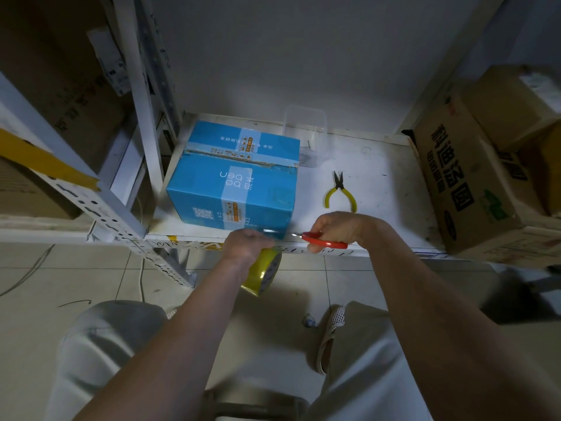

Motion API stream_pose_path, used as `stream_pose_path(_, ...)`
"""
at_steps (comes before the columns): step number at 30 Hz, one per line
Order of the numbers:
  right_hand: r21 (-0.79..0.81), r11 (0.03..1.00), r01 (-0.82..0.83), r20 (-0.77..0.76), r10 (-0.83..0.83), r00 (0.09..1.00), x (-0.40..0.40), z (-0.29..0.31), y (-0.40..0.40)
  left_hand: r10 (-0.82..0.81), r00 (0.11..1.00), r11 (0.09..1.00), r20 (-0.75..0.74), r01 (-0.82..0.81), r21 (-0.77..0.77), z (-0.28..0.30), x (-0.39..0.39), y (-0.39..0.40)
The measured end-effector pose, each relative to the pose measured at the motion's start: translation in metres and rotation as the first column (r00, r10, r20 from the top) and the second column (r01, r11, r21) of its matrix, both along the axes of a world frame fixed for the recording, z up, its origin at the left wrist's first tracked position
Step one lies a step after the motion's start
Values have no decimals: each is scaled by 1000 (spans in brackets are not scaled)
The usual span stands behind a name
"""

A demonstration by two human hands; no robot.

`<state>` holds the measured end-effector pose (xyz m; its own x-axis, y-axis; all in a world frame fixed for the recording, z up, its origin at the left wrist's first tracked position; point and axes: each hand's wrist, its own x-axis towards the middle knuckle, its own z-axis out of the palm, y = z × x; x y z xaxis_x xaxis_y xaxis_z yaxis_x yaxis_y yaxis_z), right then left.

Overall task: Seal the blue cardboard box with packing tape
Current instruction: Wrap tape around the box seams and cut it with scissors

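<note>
The blue cardboard box [233,174] sits on the white shelf [379,183], flaps closed, with a strip of clear tape over its top seam. In front of the box's near face, my left hand [246,246] grips a yellowish roll of packing tape [265,273] that hangs below the shelf edge. A short stretch of shiny tape runs from the roll toward the box's lower right corner. My right hand [338,227] holds red-handled scissors [323,239], blades pointing left at that tape.
Yellow-handled pliers [340,191] lie on the shelf right of the box. A clear plastic tub [305,132] stands behind it. A large brown carton [473,183] fills the shelf's right end. White shelf posts [145,95] rise at left. Tiled floor below.
</note>
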<state>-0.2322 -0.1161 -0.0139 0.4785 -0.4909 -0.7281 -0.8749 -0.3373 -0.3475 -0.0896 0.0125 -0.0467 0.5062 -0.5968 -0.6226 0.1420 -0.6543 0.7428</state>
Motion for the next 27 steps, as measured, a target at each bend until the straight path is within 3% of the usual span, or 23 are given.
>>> stream_pose_path(3, 15, 1000, 0, -136, 2, 991, -13, -2, 6, -11, 998, 999, 54, 14, -38, -4, -2, 10)
stream_pose_path(6, -107, 989, 101, -182, -119, 976, -30, -20, 4, -37, 982, 998, 185, 46, -47, -5, -3, 17)
stream_pose_path(8, -242, 911, 332, -83, -361, 929, -40, -37, -1, -57, 953, 996, 297, 75, -53, -9, -4, 20)
stream_pose_path(10, -325, 770, 550, 35, -571, 820, -44, -50, -1, -67, 917, 990, 393, 109, -84, -12, -5, 21)
stream_pose_path(12, -343, 707, 619, 113, -623, 774, -37, -61, 2, -57, 872, 987, 487, 124, -106, -14, -4, 23)
stream_pose_path(15, -380, 696, 609, 209, -577, 789, -14, -75, 8, -70, 774, 977, 630, 181, -114, -16, -3, 28)
stream_pose_path(20, -410, 677, 612, 279, -545, 790, 3, -84, 15, -60, 529, 942, 847, 309, -126, -15, 5, 36)
stream_pose_path(22, -491, 608, 624, 454, -433, 778, 5, -74, 22, -68, 434, 924, 898, 367, -107, -11, 7, 37)
stream_pose_path(23, -461, 591, 662, 573, -372, 731, 9, -66, 27, -75, 396, 911, 915, 400, -99, -9, 8, 37)
stream_pose_path(25, -379, 645, 663, 707, -261, 657, 20, -52, 36, -106, 337, 884, 936, 463, -67, -6, 11, 36)
stream_pose_path(27, -448, 738, 504, 642, -126, 756, 32, -44, 41, -162, 301, 866, 940, 500, -11, -6, 15, 32)
